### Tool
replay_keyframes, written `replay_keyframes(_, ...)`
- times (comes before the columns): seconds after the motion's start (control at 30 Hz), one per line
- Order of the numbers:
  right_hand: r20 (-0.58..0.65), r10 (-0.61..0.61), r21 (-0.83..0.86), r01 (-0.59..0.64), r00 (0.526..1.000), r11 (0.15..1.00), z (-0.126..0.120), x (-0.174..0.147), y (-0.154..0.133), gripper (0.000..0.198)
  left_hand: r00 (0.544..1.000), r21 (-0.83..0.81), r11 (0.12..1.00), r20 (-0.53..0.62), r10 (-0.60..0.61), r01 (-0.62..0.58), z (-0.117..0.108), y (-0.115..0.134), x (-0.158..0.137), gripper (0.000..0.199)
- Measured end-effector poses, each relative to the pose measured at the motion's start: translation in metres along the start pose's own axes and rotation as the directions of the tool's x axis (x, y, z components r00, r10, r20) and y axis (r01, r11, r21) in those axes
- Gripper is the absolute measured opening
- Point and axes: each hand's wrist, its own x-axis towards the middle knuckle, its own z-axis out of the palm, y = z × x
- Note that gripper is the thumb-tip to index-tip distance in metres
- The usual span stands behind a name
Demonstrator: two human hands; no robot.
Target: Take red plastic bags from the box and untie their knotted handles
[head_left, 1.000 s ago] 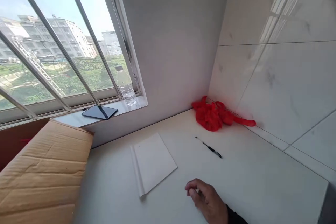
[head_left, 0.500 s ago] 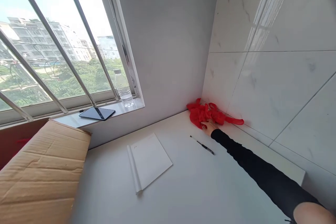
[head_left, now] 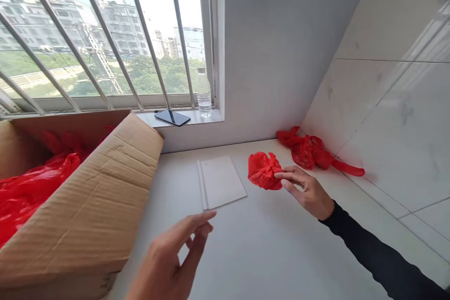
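Over the white table, my right hand (head_left: 304,190) pinches a crumpled red plastic bag (head_left: 263,171) by its gathered, knotted side between thumb and fingers. My left hand (head_left: 176,253) is raised nearer to me with its fingers bent and a gap by the thumb; nothing is in it. Beyond its fingertips a white booklet (head_left: 223,180) with a slide spine lies flat. More red bags (head_left: 307,150) are heaped in the corner by the tiled wall, one strip trailing right. The pen seen earlier is out of sight.
To the left stands an open cardboard box (head_left: 87,201) with red plastic bags (head_left: 42,178) inside. A dark phone or tablet (head_left: 172,117) and a clear water bottle (head_left: 204,93) are on the sill of the barred window. Walls bound the table at the back and right.
My right hand has lifted one red bag out of the corner heap and brought it nearer. My left hand has come into view. The camera has turned left, showing more of the box.
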Motion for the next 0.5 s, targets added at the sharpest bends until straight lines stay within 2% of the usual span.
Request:
replay_keyframes(0.07, 0.155, -0.032, 0.095, 0.018, 0.987, 0.995, 0.009, -0.029, -0.022, 0.025, 0.989, -0.233, 0.971, -0.126, -0.080, 0.049, 0.030, 0.013, 0.001, 0.033)
replay_keyframes(0.1, 0.226, -0.048, 0.132, 0.018, 0.973, 0.991, 0.014, -0.042, -0.031, 0.023, 0.987, -0.312, 0.948, -0.123, -0.103, 0.060, 0.045, 0.020, 0.002, 0.031)
replay_keyframes(0.17, 0.340, -0.077, 0.201, 0.008, 0.937, 0.980, 0.024, -0.062, -0.042, 0.022, 0.985, -0.400, 0.908, -0.060, -0.161, 0.124, 0.073, 0.033, 0.000, 0.031)
replay_keyframes(0.23, 0.405, -0.098, 0.265, -0.014, 0.909, 0.964, 0.034, -0.077, -0.047, 0.022, 0.979, -0.420, 0.885, 0.048, -0.199, 0.201, 0.093, 0.040, -0.006, 0.031)
replay_keyframes(0.33, 0.427, -0.090, 0.321, -0.058, 0.900, 0.945, 0.047, -0.092, -0.044, 0.021, 0.958, -0.419, 0.863, 0.178, -0.227, 0.282, 0.108, 0.039, -0.017, 0.029)
replay_keyframes(0.43, 0.416, -0.068, 0.346, -0.089, 0.907, 0.934, 0.053, -0.100, -0.041, 0.018, 0.940, -0.411, 0.850, 0.228, -0.255, 0.330, 0.113, 0.034, -0.021, 0.031)
replay_keyframes(0.5, 0.402, -0.068, 0.362, -0.089, 0.913, 0.928, 0.056, -0.102, -0.041, 0.016, 0.937, -0.404, 0.850, 0.229, -0.265, 0.339, 0.114, 0.032, -0.019, 0.026)
